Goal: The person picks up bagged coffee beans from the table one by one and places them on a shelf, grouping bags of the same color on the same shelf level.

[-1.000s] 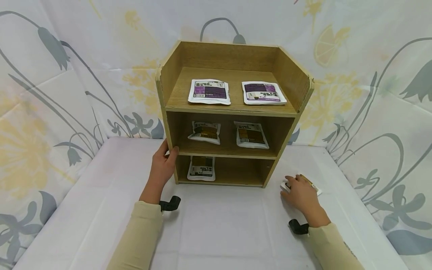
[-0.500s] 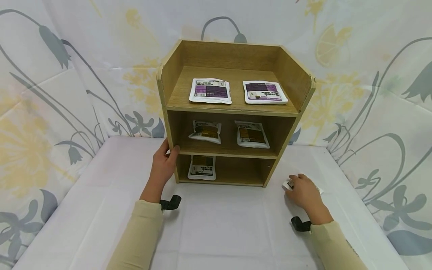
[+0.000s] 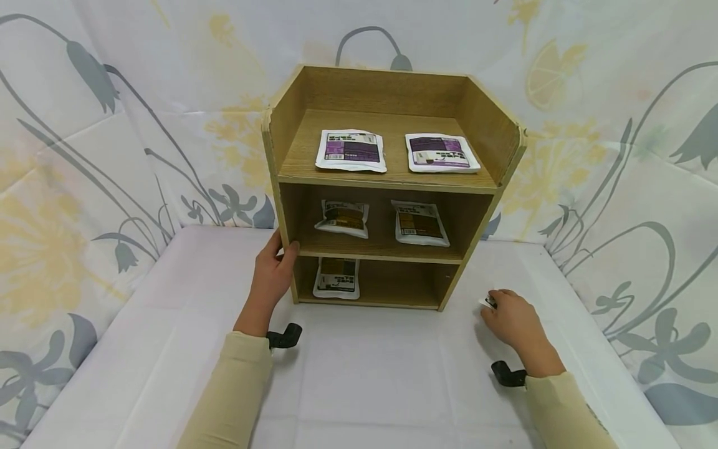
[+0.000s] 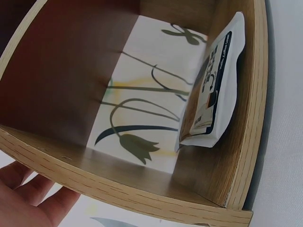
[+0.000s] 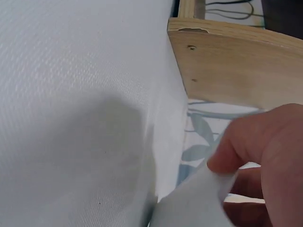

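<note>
A small wooden shelf unit (image 3: 387, 256) with an open top tier and two compartments stands on the table. My left hand (image 3: 271, 274) grips its left side panel, thumb at the front edge; in the left wrist view its fingers (image 4: 35, 189) lie along the outside. To the right of the shelf, my right hand (image 3: 516, 321) pinches a white flat packet (image 5: 189, 203), mostly hidden under the hand in the head view. Two purple-labelled packets (image 3: 351, 150) lie on the top tier. Two brown-labelled packets (image 3: 419, 223) occupy the middle, and one packet (image 3: 336, 278) sits bottom left.
A white cloth covers the table (image 3: 370, 374). Floral sheets (image 3: 140, 156) hang behind and at both sides. The right side panel (image 5: 236, 61) of the shelf is close to the right hand. Black camera mounts (image 3: 285, 337) sit on both wrists.
The right hand has closed on the packet lying on the table and drawn slightly to the right, its fingers now pinching it. The left hand has stayed on the shelf's side.
</note>
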The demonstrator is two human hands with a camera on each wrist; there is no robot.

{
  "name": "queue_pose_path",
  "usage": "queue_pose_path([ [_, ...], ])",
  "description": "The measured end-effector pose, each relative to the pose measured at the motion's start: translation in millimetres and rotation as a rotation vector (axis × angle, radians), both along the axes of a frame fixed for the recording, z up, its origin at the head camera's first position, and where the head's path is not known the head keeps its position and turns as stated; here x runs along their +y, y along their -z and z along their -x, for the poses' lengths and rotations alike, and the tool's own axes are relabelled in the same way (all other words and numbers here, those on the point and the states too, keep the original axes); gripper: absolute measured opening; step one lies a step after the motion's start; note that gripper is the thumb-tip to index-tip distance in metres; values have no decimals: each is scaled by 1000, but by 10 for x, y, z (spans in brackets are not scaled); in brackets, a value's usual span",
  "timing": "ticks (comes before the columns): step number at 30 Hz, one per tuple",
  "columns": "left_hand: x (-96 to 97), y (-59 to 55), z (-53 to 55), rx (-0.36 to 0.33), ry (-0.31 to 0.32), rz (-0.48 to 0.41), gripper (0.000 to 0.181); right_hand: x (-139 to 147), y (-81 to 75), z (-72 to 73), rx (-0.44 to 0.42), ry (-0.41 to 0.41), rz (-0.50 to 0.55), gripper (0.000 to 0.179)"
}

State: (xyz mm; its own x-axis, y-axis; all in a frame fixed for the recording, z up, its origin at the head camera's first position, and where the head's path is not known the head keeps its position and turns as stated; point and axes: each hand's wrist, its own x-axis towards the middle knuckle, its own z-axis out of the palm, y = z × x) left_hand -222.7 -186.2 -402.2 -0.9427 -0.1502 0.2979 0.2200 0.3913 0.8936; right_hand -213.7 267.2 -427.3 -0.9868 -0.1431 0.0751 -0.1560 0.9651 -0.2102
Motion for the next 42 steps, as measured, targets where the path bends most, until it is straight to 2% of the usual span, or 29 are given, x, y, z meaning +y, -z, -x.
queue_pose_path([
  [5,4,-7,0,0,3,-2,58,34,-2,-8,9,-4,19,45],
  [13,2,-5,2,0,-1,2,58,51,-97,-71,-56,56,33,44],
  [21,-1,23,4,-7,0,2,58,50,-182,-142,23,40,9,36],
  [29,-12,28,2,-11,3,-4,58,39,-272,-199,24,37,-5,38],
  [42,2,-4,2,-8,-2,-2,57,-47,-369,-289,100,-21,-2,36],
])
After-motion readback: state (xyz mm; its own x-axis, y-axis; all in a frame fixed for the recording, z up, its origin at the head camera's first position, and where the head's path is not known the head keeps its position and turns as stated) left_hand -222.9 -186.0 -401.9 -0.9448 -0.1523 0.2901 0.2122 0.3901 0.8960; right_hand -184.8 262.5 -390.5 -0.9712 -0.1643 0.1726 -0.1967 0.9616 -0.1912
